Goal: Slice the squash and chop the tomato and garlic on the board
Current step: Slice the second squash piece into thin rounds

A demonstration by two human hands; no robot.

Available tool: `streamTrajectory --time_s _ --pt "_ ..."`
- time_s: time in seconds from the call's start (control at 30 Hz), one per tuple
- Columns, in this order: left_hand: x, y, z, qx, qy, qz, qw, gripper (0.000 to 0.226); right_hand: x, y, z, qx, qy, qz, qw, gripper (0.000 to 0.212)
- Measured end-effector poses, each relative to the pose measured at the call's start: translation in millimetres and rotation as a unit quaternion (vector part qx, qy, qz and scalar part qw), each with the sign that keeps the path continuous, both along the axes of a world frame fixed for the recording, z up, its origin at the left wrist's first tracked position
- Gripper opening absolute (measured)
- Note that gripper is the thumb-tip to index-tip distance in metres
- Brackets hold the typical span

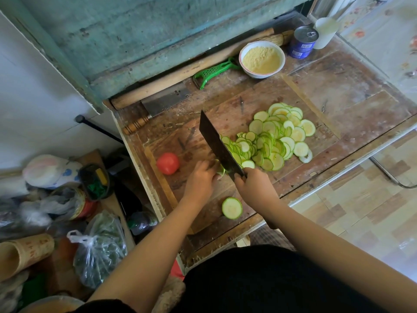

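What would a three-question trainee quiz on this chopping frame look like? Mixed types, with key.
1. True or false: the tomato is already chopped.
2. Which hand grips the cleaver? A) left B) right C) both
3. Fill in: the left hand holds the last squash stub on the ____.

Key:
1. False; it lies whole, left of the left hand.
2. B; the right hand grips the handle.
3. board; the squash slices are piled right of the blade.

Home kitchen | worn wooden board (225, 114) sitting under cleaver (165, 102), peeler (214, 72), flour bowl (261, 58), tin can (303, 41)
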State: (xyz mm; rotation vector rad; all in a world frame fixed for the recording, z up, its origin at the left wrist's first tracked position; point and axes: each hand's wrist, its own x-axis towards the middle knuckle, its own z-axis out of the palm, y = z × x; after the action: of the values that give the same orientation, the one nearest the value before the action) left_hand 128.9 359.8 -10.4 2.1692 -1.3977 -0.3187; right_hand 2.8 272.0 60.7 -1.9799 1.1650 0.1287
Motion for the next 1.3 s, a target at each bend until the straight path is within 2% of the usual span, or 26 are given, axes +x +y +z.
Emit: streamTrajectory --time_s 0.63,0.93,1.3 --pt "3 -2 -8 -0.025 0.040 0.033 0.998 0.040 33 -1 -18 0.013 0.054 -0.004 0.998 0.022" --pt "3 -2 -4 -0.010 0.049 0.044 0.998 0.046 18 -2 -5 0.000 0.003 -0.015 1.000 0.023" --pt "2 -1 -4 -0.020 0.038 0.034 0.998 0.046 6 1 -4 0.009 0.002 -0.014 1.000 0.025"
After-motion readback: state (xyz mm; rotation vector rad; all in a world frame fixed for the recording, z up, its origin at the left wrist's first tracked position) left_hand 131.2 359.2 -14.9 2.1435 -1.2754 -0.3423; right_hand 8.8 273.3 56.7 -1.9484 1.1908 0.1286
